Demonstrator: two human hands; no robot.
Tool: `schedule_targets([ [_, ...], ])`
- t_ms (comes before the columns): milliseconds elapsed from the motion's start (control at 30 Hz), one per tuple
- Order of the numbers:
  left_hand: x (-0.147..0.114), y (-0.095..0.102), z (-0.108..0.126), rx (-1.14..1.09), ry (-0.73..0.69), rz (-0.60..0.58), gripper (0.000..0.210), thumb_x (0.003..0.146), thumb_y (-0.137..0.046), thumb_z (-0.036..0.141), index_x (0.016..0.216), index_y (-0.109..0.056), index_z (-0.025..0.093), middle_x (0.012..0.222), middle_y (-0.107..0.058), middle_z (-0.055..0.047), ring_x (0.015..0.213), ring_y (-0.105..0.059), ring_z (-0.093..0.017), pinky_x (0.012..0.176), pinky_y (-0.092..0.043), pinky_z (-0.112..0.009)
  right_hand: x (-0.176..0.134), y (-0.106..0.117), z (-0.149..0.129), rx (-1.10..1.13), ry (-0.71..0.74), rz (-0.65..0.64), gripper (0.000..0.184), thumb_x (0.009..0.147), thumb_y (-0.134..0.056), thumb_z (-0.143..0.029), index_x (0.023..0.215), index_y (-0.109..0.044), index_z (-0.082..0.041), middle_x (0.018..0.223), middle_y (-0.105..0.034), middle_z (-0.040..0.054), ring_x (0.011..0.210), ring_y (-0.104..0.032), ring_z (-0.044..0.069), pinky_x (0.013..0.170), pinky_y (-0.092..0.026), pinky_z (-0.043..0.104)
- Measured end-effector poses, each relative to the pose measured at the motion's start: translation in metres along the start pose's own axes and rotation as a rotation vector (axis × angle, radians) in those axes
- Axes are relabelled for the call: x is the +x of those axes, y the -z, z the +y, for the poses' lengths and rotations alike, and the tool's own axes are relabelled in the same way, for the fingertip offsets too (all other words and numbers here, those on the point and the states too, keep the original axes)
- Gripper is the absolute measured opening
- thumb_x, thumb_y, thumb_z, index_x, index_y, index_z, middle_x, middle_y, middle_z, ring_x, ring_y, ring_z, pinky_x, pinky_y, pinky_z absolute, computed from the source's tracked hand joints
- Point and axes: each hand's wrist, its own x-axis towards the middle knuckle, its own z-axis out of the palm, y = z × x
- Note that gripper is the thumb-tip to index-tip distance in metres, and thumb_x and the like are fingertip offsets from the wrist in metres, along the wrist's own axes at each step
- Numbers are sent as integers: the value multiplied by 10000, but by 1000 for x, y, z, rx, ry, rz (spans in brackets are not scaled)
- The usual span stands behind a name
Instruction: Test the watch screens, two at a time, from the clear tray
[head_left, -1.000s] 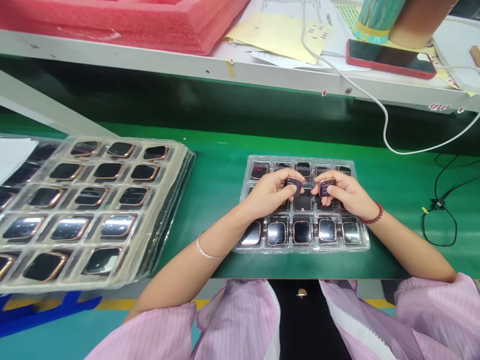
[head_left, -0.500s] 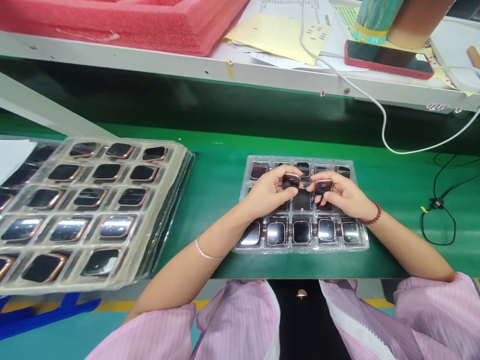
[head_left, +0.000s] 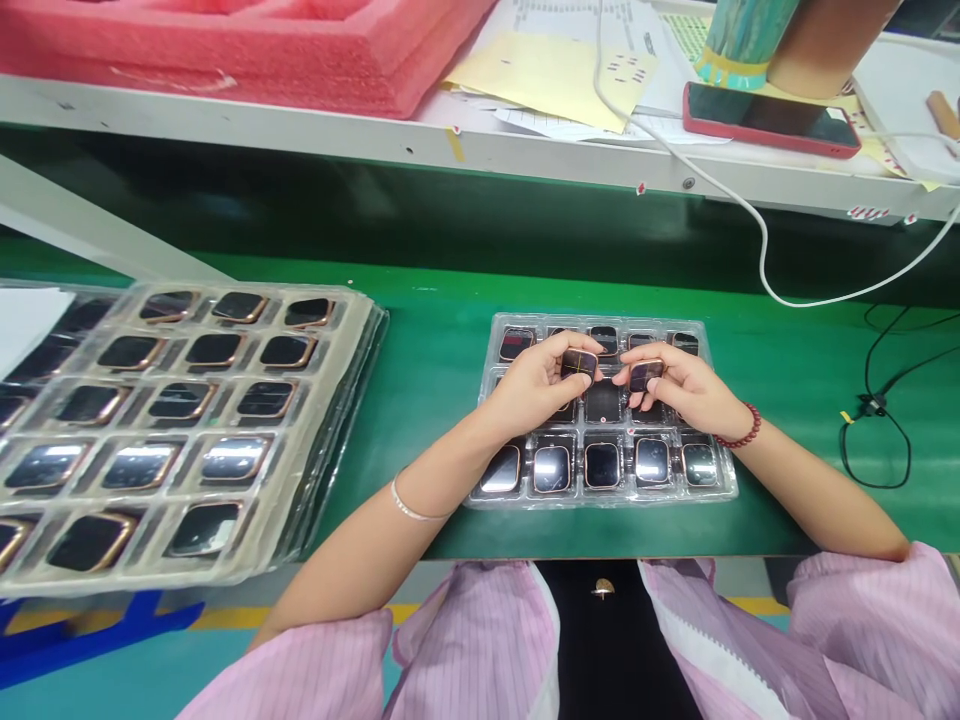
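My left hand [head_left: 541, 378] is closed on a smartwatch case [head_left: 578, 364], square with a gold rim and a dark screen, its thumb on the face. A similar watch case is pinched in my right hand [head_left: 681, 385], with the thumb across its lower edge. Both are held over a clear plastic tray [head_left: 606, 496] on the green bench. Rows of such watch cases fill pockets of this tray, with one lit by glare [head_left: 552, 468] in the front row. A middle pocket [head_left: 602, 400] below my hands looks dark. My hands hide part of the middle row.
On the left stands a stack of clear trays [head_left: 285, 480] holding more gold-rimmed watch cases. A white shelf [head_left: 525, 160] crosses above the bench, bearing red foam [head_left: 300, 70], papers and a phone [head_left: 772, 120]. A white cable [head_left: 761, 240] hangs off it; a black cable [head_left: 874, 405] lies right.
The screen in my left hand now shows a thin yellowish cross line, and my right thumb has shifted slightly on its watch case. Both hands stay nearly in place; the view has shifted slightly.
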Motion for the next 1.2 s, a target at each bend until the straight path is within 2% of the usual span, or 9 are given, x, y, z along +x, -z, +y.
schedule_targets([
  [200,0,0,0,-7,19,9,431,733,-693,138,1150,-590,179,961,-695,-52,899,-666,-183,712,-497,-275,-1,-1,0,-8,12,-6,416,879,-586,-86,1280,-553,-194,1166,-711,100,828,-730,139,701,-620,271],
  [333,0,1,1,-1,16,-19,333,769,-678,180,1095,-611,164,919,-697,-53,838,-652,-175,690,-499,-279,0,0,1,8,8,-3,342,927,-539,-115,1261,-562,-184,1121,-718,90,793,-721,124,680,-615,257],
  [567,0,1,-3,-4,9,0,476,712,-654,99,1177,-575,166,1055,-684,-73,953,-665,-185,825,-529,-312,0,0,2,18,-9,17,390,894,-570,-119,1277,-547,-187,1149,-708,99,801,-721,133,680,-619,266],
  [833,1,1,-4,5,-23,-48,501,694,-570,79,1185,-563,179,1074,-673,-72,995,-663,-188,861,-540,-322,1,0,2,18,-6,6,415,877,-577,-95,1278,-546,-196,1173,-708,104,826,-732,138,691,-624,267],
  [1067,0,1,-6,22,-7,-29,509,712,-634,92,1210,-572,179,1168,-664,-101,1079,-662,-218,843,-540,-307,0,0,3,16,1,9,437,862,-582,-72,1278,-546,-200,1180,-707,101,822,-733,137,691,-621,266],
  [1200,0,0,-2,31,-8,-30,449,746,-654,121,1186,-581,168,1130,-682,-98,1025,-669,-206,852,-535,-322,0,0,4,15,11,19,374,903,-590,-120,1268,-553,-192,1158,-708,99,801,-727,131,682,-621,264],
])
